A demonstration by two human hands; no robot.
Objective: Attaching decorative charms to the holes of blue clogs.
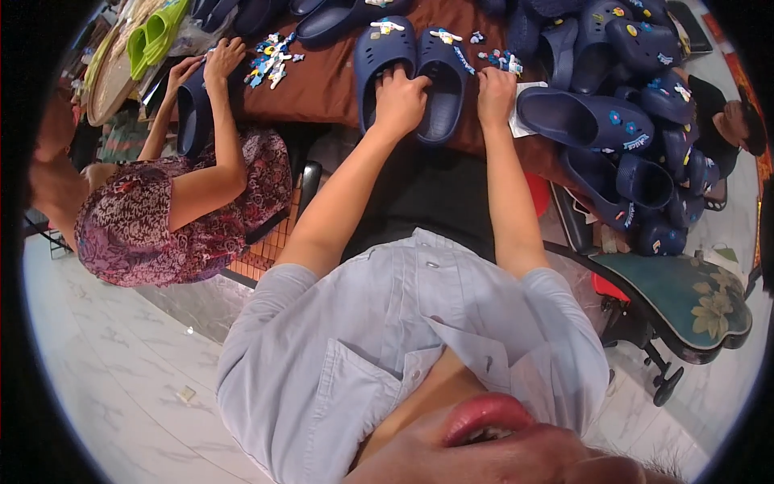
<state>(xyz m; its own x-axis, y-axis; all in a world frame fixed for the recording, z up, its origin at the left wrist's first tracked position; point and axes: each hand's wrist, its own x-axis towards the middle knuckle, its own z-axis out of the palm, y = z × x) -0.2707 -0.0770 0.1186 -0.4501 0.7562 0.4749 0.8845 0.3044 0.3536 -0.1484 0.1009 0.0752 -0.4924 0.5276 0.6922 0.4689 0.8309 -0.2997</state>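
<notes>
Two navy clogs stand side by side before me, toes pointing away: a left clog (368,81) and a right clog (442,117). Each bears a white cartoon charm on its upper; the right one also has a blue-and-white strip at its side. My left hand (401,101) grips the left clog at its foot opening, fingers reaching inside and partly hidden. Just right of the pair, my right hand (496,97) is closed at a small heap of blue and white charms (506,60). Its fingertips are pressed together; what they hold, if anything, is too small to name.
More charms (272,60) lie left on the brown cloth (322,89). Many decorated navy clogs (588,121) are piled at right. A co-worker (177,202) at left handles another navy clog (192,117). Lime-green clogs (155,36) lie far left; a chair (685,298) stands right.
</notes>
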